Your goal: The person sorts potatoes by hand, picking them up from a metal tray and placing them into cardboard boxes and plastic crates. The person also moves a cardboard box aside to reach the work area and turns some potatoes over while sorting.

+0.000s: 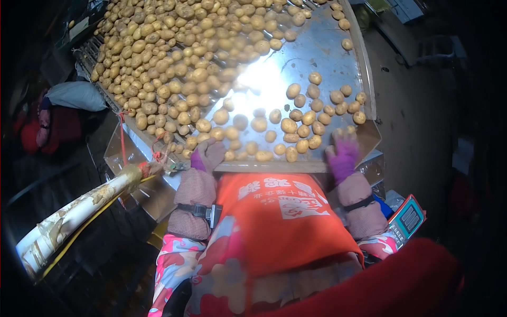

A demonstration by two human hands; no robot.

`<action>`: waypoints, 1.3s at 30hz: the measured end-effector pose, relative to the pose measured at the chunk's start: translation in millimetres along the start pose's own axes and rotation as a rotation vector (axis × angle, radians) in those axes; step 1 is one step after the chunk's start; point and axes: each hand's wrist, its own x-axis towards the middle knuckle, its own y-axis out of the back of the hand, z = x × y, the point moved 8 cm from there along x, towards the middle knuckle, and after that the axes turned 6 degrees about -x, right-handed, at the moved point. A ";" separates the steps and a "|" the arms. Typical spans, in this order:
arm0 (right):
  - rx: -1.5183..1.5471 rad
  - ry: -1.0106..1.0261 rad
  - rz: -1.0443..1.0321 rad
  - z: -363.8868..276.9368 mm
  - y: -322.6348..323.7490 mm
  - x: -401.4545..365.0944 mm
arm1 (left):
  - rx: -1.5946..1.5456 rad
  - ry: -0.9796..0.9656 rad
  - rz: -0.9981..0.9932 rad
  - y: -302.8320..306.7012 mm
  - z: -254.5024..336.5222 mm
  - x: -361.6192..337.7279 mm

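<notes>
At the near edge of the metal table (322,50), the left hand (207,154) is seen at 7 o'clock, its grip not discernible, and the right hand (343,157) at 5 o'clock, fingers spread. Few potatoes (289,126) are scattered between; the heap (174,58) at 11 o'clock is judged mostly untouched

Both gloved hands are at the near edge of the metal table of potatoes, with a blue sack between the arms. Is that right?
Not quite. The sack is orange, not blue, as the head view shows. The rest holds: the gloved left hand and right hand are at the near edge of the metal table of potatoes.
</notes>
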 end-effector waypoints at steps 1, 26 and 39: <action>0.018 0.015 0.026 -22.4 5.2 -1.6 | 0.001 0.002 -0.006 -1.8 -1.6 2.0; 0.054 0.047 -0.082 -24.2 -3.1 175.6 | 0.088 -0.035 0.040 -5.2 6.2 -9.9; 0.187 0.191 0.197 -23.9 10.7 11.9 | 0.065 -0.057 0.016 -9.7 7.8 -14.1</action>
